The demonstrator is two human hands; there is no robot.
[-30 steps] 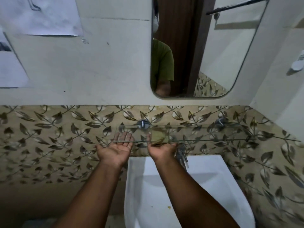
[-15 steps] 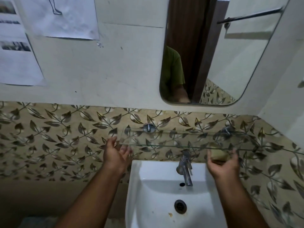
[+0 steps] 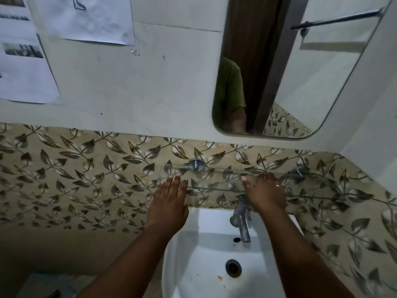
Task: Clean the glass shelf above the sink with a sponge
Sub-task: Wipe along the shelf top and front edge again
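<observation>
The clear glass shelf [image 3: 217,179] runs along the leaf-patterned tiles above the sink, held by chrome brackets [image 3: 196,164]. My left hand [image 3: 169,194] lies palm down with straight fingers at the shelf's left front edge and holds nothing. My right hand [image 3: 265,192] is palm down on top of the shelf, right of its middle, above the tap. The sponge is hidden beneath that palm; I see none of it.
A white sink [image 3: 193,244] with a chrome tap [image 3: 242,216] and a drain [image 3: 233,268] sits right under the shelf. A mirror [image 3: 300,82] hangs above on the right. Paper sheets [image 3: 86,18] are stuck to the wall at the upper left.
My right hand went from under the shelf's right part, sponge up, to palm down on top nearer the middle. My left hand turned palm down at the left edge.
</observation>
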